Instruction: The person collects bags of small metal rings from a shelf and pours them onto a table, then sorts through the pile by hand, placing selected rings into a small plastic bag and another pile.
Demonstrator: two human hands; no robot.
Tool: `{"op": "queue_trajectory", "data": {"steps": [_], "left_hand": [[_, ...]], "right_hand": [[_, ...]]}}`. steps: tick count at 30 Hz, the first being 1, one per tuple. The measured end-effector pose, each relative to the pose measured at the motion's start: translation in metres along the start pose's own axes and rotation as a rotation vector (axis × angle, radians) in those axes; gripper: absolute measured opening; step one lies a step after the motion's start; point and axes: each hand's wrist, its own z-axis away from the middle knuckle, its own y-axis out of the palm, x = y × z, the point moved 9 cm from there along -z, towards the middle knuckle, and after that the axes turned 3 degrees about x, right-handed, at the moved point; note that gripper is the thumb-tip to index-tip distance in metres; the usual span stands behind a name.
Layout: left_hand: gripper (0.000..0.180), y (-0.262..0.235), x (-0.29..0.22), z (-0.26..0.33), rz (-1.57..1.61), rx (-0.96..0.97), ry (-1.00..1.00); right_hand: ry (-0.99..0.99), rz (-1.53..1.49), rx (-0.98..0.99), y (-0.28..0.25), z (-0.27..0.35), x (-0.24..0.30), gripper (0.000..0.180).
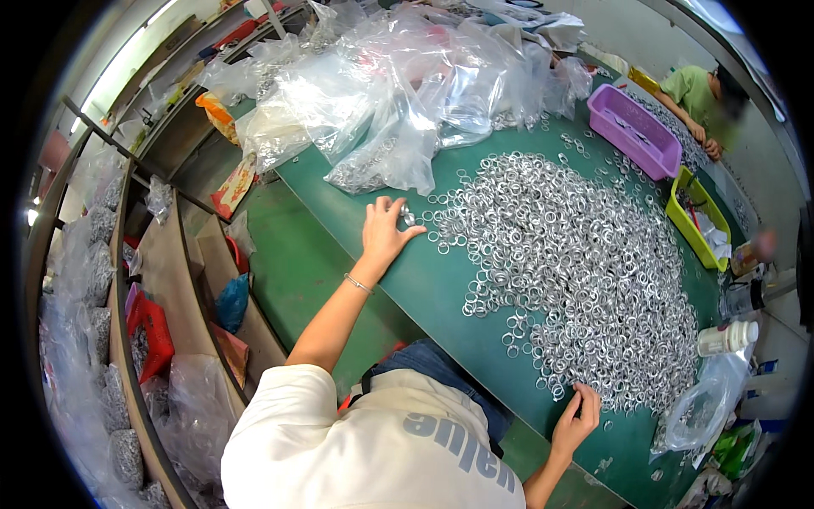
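Note:
A big heap of small silver metal rings [577, 254] covers the green table [441, 288]. My left hand [383, 231], with a thin bracelet on the wrist, rests at the heap's left edge. Its fingers are spread, and its fingertips are next to a few loose rings [409, 215]. My right hand [575, 422] lies at the heap's near edge with its fingers curled onto the rings. Whether it grips any is hidden.
Clear plastic bags [398, 93] holding more rings pile up at the table's far end. A purple tray [634, 130], a yellow-green tray [699, 216], a white bottle [727, 338] and a bag [699, 411] stand to the right. Another person [704, 102] works at the far right. Shelves [161, 280] run on the left.

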Motion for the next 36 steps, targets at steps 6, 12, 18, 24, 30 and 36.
{"op": "queue_trajectory", "data": {"steps": [6, 12, 18, 24, 30, 36], "left_hand": [[0.026, 0.009, -0.004, -0.005, 0.128, -0.023, 0.209], [0.020, 0.002, 0.012, 0.003, 0.115, 0.030, 0.225], [0.043, -0.006, 0.037, 0.005, 0.062, 0.001, 0.168], [0.066, -0.075, 0.021, -0.003, 0.359, -0.463, 0.017], [0.076, -0.102, -0.047, -0.069, 0.366, -0.536, -0.118], [0.039, -0.069, -0.013, -0.104, 1.107, -0.247, -0.059]], "right_hand": [[-0.011, -0.002, 0.014, 0.011, -0.003, 0.012, 0.014], [-0.052, 0.009, 0.021, 0.015, -0.005, 0.023, 0.014], [-0.126, 0.076, 0.006, 0.027, -0.012, 0.047, 0.015], [-0.068, -0.200, 0.202, 0.069, -0.055, 0.090, 0.021], [-0.096, -0.670, 0.491, 0.213, -0.202, 0.201, 0.049], [0.073, -0.388, 0.505, 0.297, -0.303, 0.250, 0.071]]}}
